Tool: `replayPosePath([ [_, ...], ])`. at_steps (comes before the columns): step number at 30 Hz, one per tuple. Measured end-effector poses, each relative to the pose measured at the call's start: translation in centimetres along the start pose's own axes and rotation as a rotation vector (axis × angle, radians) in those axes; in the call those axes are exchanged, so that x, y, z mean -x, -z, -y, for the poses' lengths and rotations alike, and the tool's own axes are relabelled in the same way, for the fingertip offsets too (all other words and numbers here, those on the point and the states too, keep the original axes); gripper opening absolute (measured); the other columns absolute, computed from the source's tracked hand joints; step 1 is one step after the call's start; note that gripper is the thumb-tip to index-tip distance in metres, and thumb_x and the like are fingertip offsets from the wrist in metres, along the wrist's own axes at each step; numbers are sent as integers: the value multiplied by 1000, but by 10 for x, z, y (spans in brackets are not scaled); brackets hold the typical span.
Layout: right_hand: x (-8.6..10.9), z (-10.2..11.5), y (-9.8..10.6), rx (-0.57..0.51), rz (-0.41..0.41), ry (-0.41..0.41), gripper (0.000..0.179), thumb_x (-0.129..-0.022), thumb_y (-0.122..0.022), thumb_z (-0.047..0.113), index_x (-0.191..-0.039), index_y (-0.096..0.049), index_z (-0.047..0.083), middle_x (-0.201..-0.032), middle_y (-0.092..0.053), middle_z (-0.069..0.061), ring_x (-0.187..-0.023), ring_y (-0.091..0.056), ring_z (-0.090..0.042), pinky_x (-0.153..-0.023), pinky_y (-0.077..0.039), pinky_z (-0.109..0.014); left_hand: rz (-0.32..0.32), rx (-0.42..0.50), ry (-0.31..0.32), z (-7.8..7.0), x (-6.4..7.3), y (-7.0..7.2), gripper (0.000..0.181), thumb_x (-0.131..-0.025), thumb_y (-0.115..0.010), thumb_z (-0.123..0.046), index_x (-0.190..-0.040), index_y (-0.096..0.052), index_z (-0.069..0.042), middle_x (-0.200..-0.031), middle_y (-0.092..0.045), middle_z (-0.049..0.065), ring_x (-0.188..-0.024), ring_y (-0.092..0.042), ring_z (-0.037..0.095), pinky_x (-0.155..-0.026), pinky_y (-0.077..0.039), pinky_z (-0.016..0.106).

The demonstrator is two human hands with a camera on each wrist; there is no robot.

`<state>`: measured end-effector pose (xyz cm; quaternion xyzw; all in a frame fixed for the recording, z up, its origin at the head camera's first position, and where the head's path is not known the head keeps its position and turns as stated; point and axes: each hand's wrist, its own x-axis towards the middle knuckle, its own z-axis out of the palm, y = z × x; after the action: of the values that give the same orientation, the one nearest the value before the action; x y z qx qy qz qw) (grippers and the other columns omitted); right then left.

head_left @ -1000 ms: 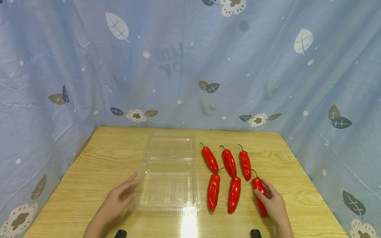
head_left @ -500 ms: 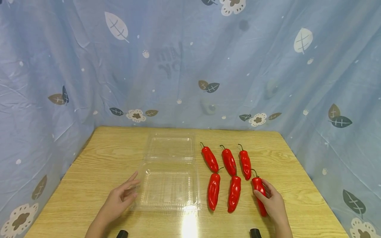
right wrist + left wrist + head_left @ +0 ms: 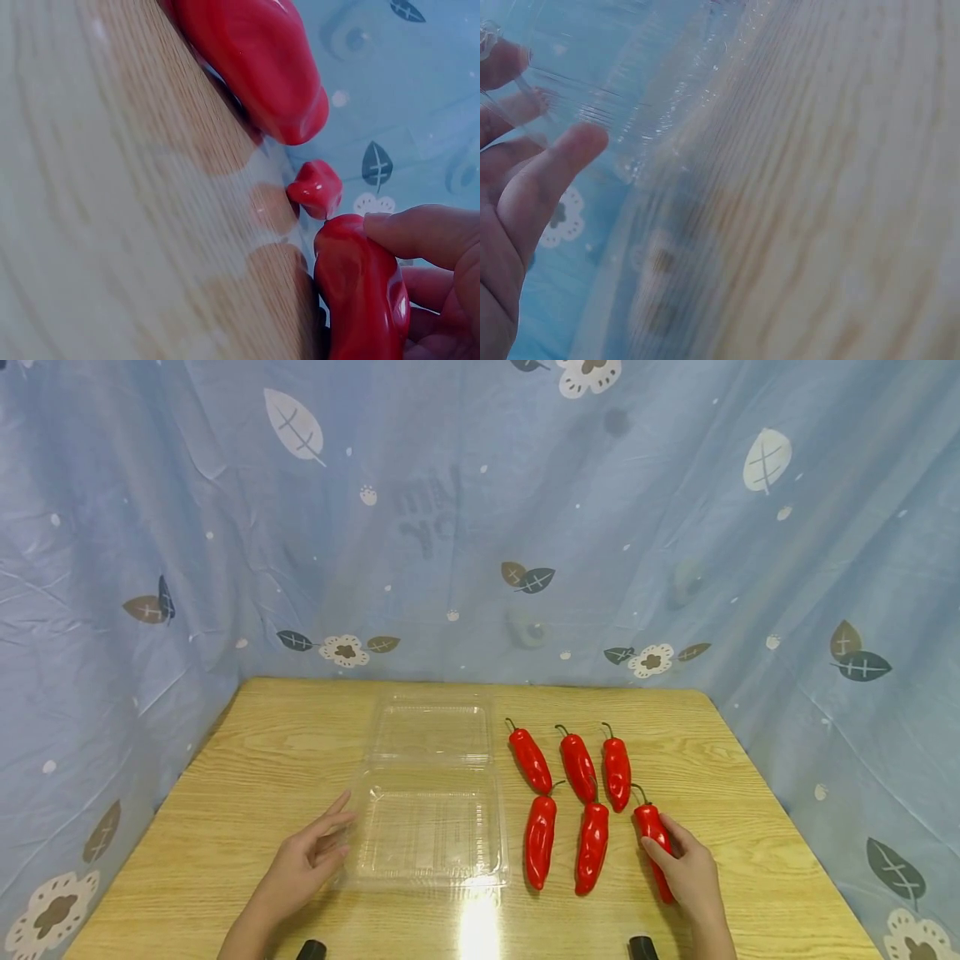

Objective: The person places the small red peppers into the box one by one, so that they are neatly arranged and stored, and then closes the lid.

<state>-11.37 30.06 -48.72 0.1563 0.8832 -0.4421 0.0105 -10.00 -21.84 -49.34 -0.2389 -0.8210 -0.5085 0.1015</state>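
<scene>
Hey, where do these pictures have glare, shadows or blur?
Head view: bright glare on the yellow wood-grain table at the near edge of the clear hinged plastic container; left wrist view: hazy, table grain blurring toward the lower right; right wrist view: shiny highlights on the long glossy red peppers, soft dark patches beside them, table blurred at left.

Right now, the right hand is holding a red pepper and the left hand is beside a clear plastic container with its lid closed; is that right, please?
The lid is not closed: the head view shows it folded open at the far side of the clear plastic container. The rest stands: the right hand is holding a red pepper, and the left hand is beside the container.
</scene>
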Motion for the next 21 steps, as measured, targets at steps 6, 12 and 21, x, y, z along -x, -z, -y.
replayPosePath([
  [6,1,1,0,24,-21,12,63,-93,-61,25,-144,-36,-1,-142,-40,-30,-127,-43,-42,-101,-42,-50,12,10,18,2,1,0,40,-88,-59,8,-126,-49,12,-146,-29,32,-119,-46,-2,-87,-47,11],
  [12,2,2,-2,55,-68,28,60,-92,-63,23,-141,-41,-3,-139,-44,-30,-125,-46,-40,-95,-46,-40,18,16,39,1,2,1,40,-89,-58,7,-127,-49,12,-147,-28,31,-119,-47,-2,-87,-47,10],
  [21,1,2,-2,15,-109,31,57,-90,-63,18,-138,-43,-5,-137,-45,-32,-125,-46,-41,-73,-32,1,14,-4,32,0,1,1,39,-90,-58,5,-127,-49,10,-147,-29,30,-119,-48,1,-88,-47,11],
])
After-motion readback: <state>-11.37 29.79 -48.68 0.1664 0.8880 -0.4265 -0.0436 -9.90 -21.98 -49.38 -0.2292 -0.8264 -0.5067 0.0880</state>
